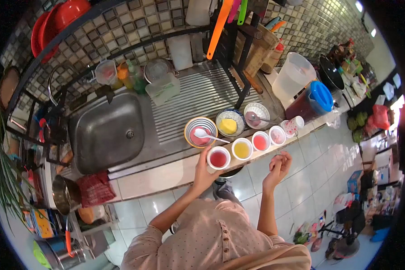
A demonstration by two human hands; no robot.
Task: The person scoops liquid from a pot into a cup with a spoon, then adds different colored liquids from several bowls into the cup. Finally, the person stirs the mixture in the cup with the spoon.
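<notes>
On the counter's front edge, my left hand [204, 170] is wrapped round the side of a small white cup of red liquid [218, 159]. My right hand [278, 167] hangs in front of the counter, fingers loosely bent and apart from the thumb, with nothing visible in it. To the right of the held cup stand a cup of yellow liquid [242, 149], a cup of pinkish-red liquid [260, 141] and a cup with pale pink contents [277, 135]. Behind them sit a striped bowl [187, 135] with a white spoon [205, 134], a bowl with a yellow lump [228, 126], and a white bowl [257, 109] with a metal spoon.
A stack of patterned cups [294, 126] lies tilted at the row's right end. Beyond are a blue-lidded pitcher [308, 101] and a clear plastic container [294, 76]. The steel sink [108, 130] is left, beside a ribbed drainboard [193, 94]. A black rack post [245, 67] rises behind the bowls.
</notes>
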